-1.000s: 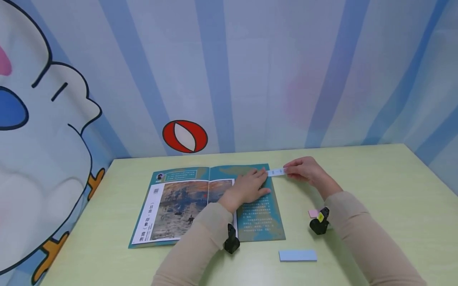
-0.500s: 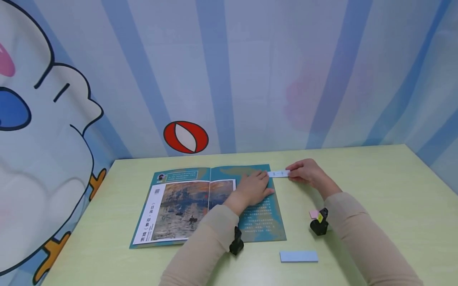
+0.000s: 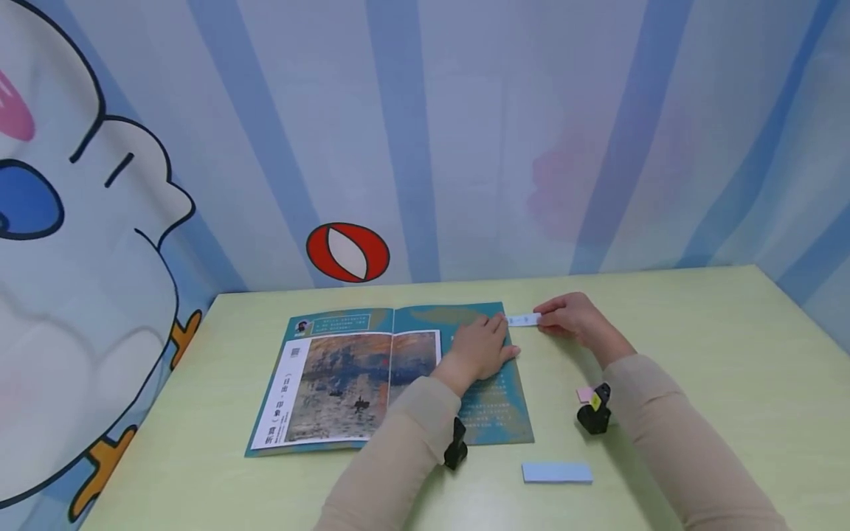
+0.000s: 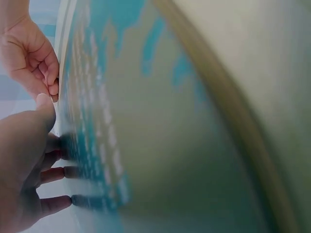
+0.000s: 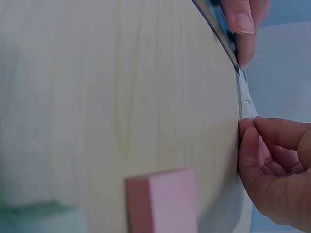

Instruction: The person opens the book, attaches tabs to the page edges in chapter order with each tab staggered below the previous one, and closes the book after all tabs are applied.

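An open magazine (image 3: 345,391) lies on the table, with a painting spread over its pages and teal margins. My left hand (image 3: 477,350) rests on the right page, fingers spread out, fingertips near the top right edge. A small white strip of paper (image 3: 524,320) with faint marks sticks out past that edge. My right hand (image 3: 572,318) pinches the strip's outer end between thumb and fingers. In the right wrist view the strip (image 5: 247,99) runs from the left hand's fingertips to the right hand (image 5: 279,165). Its inner end is hidden by the left hand.
A pale blue rectangular piece (image 3: 556,473) lies near the front of the table. A pink block (image 5: 170,201) lies below the right wrist, partly behind a black wrist camera (image 3: 594,410). A printed cloth backdrop (image 3: 478,147) rises behind the table's far edge.
My left hand has slid slightly right over the page, its fingers nearer the edge. Less of the strip shows between the hands than half a second ago. The right hand still pinches it.
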`<state>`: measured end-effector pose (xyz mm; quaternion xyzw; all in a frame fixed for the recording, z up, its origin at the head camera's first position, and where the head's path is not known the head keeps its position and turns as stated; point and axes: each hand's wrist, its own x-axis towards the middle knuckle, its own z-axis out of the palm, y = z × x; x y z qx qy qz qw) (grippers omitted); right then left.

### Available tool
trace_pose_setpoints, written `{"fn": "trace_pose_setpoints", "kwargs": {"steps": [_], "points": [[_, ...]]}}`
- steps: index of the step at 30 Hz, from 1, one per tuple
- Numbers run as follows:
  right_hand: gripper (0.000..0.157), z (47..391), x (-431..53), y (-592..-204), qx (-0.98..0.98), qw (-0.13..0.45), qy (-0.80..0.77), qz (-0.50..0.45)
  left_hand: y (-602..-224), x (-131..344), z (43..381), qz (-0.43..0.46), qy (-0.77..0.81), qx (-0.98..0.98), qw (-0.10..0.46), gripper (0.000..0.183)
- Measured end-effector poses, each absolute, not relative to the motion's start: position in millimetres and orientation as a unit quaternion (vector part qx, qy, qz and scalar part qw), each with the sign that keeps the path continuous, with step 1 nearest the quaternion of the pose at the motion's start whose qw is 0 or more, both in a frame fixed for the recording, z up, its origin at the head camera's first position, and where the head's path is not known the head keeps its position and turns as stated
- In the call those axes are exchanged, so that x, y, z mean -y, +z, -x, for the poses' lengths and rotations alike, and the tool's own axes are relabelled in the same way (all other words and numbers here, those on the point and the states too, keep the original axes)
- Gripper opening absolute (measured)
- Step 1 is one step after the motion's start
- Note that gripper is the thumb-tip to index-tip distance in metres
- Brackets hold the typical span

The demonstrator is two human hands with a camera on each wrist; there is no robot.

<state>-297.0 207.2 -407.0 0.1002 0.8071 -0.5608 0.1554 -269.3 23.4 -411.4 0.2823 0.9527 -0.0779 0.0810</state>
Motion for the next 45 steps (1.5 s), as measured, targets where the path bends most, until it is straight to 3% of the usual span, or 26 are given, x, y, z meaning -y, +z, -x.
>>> {"fn": "trace_pose_setpoints", "kwargs": {"steps": [11,20,45], "points": [[0.035,295.5,-208.5,-404.5,-0.813,0.148,-0.554,-0.098,-411.1,-29.9,270.3,-0.268,-0.078,-0.957,0.081,0.055],[0.036,293.0,-207.1,-406.2,-0.81,0.151,-0.556,-0.11,-418.2,-16.2,268.7,-0.273,-0.003,-0.956,0.11,0.06],[0.038,294.5,-207.6,-404.3,-0.814,0.153,-0.548,-0.115,-418.8,-8.3,271.1,-0.289,-0.001,-0.948,0.134,0.065]]}}
